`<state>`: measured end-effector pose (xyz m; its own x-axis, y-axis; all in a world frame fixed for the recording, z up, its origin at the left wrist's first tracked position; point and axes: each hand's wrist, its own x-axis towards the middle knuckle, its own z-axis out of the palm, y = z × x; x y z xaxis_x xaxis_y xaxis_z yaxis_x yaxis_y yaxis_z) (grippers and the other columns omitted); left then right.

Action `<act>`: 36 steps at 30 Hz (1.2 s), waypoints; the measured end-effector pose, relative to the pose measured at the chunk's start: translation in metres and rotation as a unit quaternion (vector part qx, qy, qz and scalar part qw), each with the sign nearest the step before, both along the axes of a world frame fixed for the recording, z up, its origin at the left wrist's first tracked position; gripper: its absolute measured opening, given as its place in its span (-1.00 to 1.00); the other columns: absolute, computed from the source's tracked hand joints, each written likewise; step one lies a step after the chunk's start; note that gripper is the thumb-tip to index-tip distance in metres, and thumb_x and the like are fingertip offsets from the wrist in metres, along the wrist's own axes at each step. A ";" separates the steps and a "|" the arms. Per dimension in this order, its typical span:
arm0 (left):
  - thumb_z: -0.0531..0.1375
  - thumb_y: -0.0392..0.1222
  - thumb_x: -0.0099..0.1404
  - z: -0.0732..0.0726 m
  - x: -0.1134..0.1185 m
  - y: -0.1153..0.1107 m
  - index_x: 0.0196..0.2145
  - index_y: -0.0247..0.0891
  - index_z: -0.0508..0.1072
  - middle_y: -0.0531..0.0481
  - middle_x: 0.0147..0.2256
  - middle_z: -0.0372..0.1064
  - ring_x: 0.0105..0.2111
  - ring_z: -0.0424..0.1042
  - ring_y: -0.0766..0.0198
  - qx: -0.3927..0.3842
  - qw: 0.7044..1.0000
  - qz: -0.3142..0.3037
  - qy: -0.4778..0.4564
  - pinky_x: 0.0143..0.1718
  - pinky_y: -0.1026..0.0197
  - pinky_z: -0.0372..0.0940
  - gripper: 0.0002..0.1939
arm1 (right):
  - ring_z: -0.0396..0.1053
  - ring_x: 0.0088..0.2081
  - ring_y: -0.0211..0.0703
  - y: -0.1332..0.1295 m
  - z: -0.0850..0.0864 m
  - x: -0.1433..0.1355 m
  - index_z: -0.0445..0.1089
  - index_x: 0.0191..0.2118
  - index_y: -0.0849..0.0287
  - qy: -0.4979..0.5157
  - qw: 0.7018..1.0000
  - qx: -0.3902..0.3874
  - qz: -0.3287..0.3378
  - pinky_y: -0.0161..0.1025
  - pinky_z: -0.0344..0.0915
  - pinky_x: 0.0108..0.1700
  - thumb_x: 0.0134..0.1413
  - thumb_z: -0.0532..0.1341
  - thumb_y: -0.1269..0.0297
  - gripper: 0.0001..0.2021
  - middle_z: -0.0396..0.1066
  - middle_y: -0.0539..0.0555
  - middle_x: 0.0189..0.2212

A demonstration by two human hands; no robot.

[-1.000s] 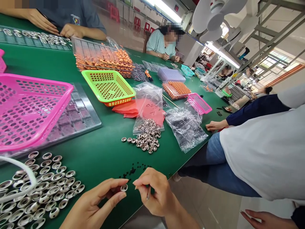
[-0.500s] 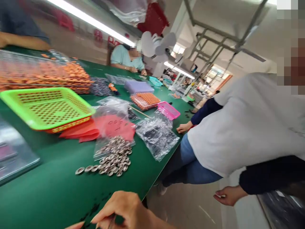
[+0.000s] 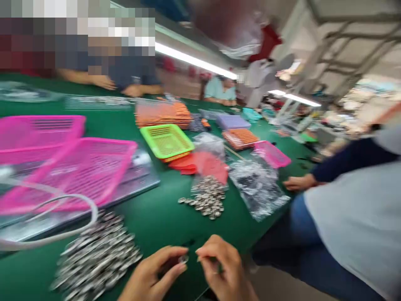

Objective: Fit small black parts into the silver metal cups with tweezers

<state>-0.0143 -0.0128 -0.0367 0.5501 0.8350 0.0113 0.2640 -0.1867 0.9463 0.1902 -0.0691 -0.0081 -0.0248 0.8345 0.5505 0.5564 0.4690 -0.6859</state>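
Near the front edge of the green table (image 3: 163, 209), my left hand (image 3: 158, 274) pinches a small metal ring (image 3: 183, 259) between thumb and forefinger. Just right of it, my right hand (image 3: 221, 265) has its thumb and fingertips pressed together; whatever they hold is too small and blurred to name. The two hands are close but apart. A large blurred heap of metal rings (image 3: 97, 255) lies left of my left hand. Beyond my hands is a smaller pile of rings (image 3: 209, 198), partly on a plastic bag with red sheets (image 3: 209, 165).
Pink baskets (image 3: 84, 167) and a white loop (image 3: 90, 209) are at the left. A green basket (image 3: 169, 142), orange stacks (image 3: 163, 115) and a crumpled clear bag (image 3: 257, 188) lie farther back. A person in white (image 3: 354, 209) stands at the right; others sit across the table.
The view has swung left, bringing in the pink baskets and large ring heap. My left hand is now largely visible with a ring, and both hands are seen higher in the view.
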 end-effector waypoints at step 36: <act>0.17 -0.23 0.46 0.014 0.008 0.002 -0.06 -0.32 0.53 -0.07 -0.37 0.56 -0.37 0.49 0.28 0.119 0.989 -0.055 -0.064 -0.28 0.29 0.39 -0.81 | 0.38 -0.23 -0.13 0.014 -0.018 0.033 0.47 0.01 0.24 -0.227 0.952 0.054 0.196 -0.14 0.39 -0.21 0.22 0.23 0.50 -0.75 0.53 0.11 -0.27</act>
<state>-0.0066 -0.0110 -0.0225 0.6188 0.7358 0.2751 0.1110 -0.4286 0.8966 0.2236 -0.0556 -0.0262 -0.5788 0.6508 0.4914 0.5516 0.7563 -0.3518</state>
